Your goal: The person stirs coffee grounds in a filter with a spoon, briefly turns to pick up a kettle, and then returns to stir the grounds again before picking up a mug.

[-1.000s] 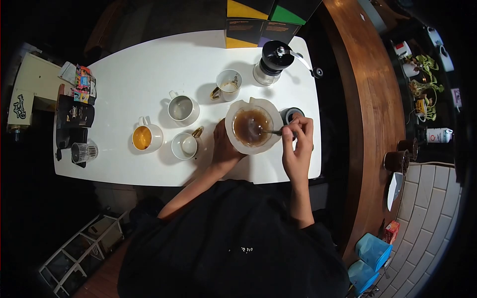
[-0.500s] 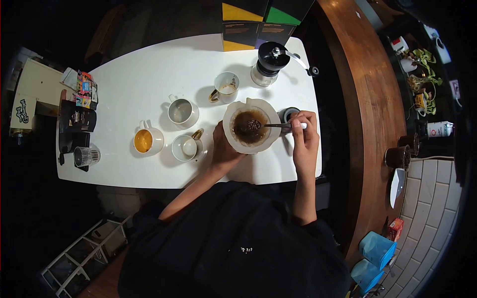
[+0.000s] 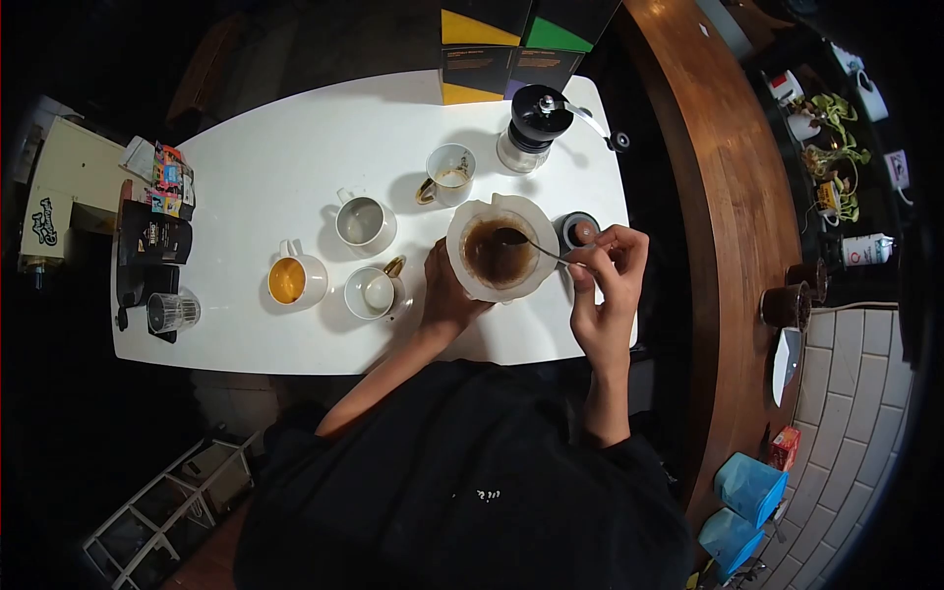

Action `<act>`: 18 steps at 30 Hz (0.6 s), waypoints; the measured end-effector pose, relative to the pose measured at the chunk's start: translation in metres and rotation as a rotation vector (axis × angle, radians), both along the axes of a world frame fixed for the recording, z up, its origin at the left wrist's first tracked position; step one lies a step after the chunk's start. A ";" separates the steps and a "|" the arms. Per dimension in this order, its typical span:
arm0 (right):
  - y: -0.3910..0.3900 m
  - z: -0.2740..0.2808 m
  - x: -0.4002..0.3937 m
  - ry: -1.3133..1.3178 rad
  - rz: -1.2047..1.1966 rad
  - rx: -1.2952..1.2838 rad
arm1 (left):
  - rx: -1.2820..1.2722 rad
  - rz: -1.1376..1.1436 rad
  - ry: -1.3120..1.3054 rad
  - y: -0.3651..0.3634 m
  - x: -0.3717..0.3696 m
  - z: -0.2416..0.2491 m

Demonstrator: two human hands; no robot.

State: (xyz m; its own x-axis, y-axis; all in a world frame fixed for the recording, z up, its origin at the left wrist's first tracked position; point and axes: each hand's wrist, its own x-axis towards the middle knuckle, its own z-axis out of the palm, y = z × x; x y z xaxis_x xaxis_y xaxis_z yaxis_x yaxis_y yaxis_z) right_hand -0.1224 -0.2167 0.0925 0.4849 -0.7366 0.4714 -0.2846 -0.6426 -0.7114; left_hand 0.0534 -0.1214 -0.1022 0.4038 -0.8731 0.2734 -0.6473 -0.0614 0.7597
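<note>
A paper filter (image 3: pixel 539 224) lines a cone-shaped dripper and holds wet brown coffee (image 3: pixel 492 261). My left hand (image 3: pixel 448 293) is wrapped round the dripper's left side, its fingers partly hidden under the rim. Between thumb and fingers, my right hand (image 3: pixel 608 280) pinches the handle of a spoon (image 3: pixel 544 252). The spoon's dark bowl is tilted over the coffee, at its upper middle; whether it touches the liquid is hard to tell. Just behind the right fingers stands a small round dark container (image 3: pixel 574 228).
Left of the dripper are several mugs, among them a grey-white one (image 3: pixel 364 222) and one yellow inside (image 3: pixel 297 279). A hand grinder (image 3: pixel 532 128) and dark boxes (image 3: pixel 479 69) stand at the back. A ribbed glass (image 3: pixel 173 311) is far left, a wooden counter (image 3: pixel 723 197) right.
My right hand has turned and shifted slightly, changing the spoon's tilt. The clump of grounds seen on the spoon is gone from its bowl. The dripper has moved slightly right.
</note>
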 end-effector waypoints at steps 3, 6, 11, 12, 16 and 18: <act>0.002 0.001 -0.003 0.093 0.024 -0.102 | 0.005 -0.005 0.034 -0.001 0.000 -0.004; 0.004 -0.006 -0.002 0.117 0.030 -0.148 | -0.003 -0.004 0.056 -0.001 0.000 -0.005; 0.001 -0.010 0.002 0.229 0.074 -0.167 | 0.003 -0.004 0.110 -0.002 -0.001 -0.011; 0.002 -0.008 0.004 0.273 0.101 -0.179 | 0.001 0.000 0.107 -0.002 0.000 -0.014; 0.005 -0.002 0.005 0.230 0.164 -0.162 | -0.045 -0.028 0.038 0.001 0.001 -0.020; 0.005 -0.004 0.002 0.185 0.163 -0.157 | -0.079 -0.041 0.003 0.000 0.003 -0.016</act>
